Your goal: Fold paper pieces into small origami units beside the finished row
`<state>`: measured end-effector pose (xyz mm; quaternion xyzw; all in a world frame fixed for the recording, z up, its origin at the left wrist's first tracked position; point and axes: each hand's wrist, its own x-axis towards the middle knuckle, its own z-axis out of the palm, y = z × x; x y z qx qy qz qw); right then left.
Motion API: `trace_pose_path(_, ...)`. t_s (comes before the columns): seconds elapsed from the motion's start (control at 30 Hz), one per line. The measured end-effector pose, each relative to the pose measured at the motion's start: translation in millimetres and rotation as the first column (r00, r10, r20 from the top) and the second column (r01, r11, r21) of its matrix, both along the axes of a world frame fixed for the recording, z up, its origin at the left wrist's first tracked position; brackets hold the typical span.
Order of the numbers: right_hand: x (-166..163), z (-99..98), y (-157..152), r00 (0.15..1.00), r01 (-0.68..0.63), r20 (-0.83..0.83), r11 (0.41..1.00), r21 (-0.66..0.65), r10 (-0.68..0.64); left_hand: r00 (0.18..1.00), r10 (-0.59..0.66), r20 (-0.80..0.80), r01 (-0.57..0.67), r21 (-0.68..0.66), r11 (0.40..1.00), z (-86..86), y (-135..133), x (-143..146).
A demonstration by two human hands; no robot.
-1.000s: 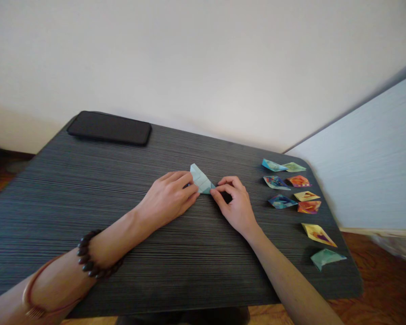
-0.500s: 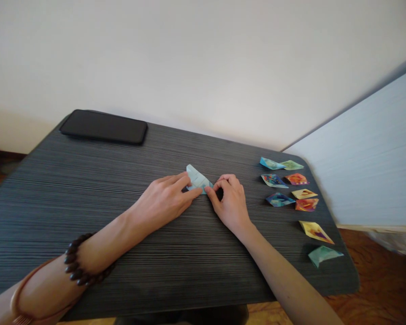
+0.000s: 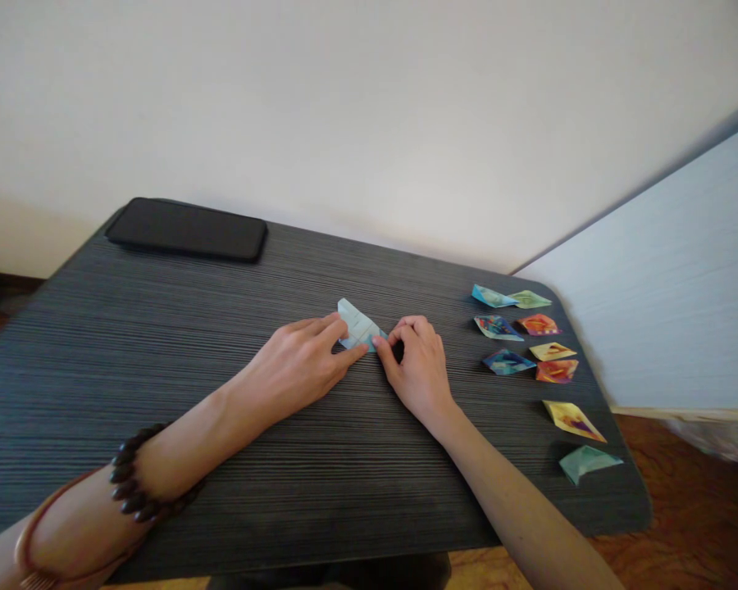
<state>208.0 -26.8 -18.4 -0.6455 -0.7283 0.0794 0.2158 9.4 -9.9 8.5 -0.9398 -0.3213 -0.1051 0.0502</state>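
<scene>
A small light-blue folded paper [image 3: 357, 323] lies on the dark striped table [image 3: 160, 344], near its middle. My left hand [image 3: 298, 365] rests flat-ish on the table, its fingertips pressing the paper's left and lower edge. My right hand [image 3: 416, 365] is curled, thumb and forefinger pinched on the paper's right tip. A dark bead bracelet [image 3: 144, 483] and a thin red cord sit on my left wrist.
Several folded colourful paper pieces [image 3: 532, 344] lie in rows at the table's right side, with a yellow one [image 3: 571, 419] and a teal one [image 3: 587, 463] nearer the front edge. A black phone [image 3: 188, 230] lies at the back left. A white panel [image 3: 682, 303] stands to the right.
Both hands and the paper sit slightly further left in view than a second ago; my right fingers have closed in tighter on the paper's tip. Otherwise the grip looks the same.
</scene>
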Motion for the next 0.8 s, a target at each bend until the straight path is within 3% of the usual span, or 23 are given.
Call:
trace_pose_path(0.37,-0.5,-2.6,0.0,1.0,0.01,0.007,1.0,0.011,-0.01,1.0,0.019,0.005,-0.019,0.01,1.0,0.8,-1.9,3.1)
trace_pose_path(0.8,0.4,4.6,-3.3,0.993,-0.046,-0.109,0.999,0.027,0.049,0.999,0.019,0.028,-0.019,0.016,1.0,1.2,-3.4,4.2)
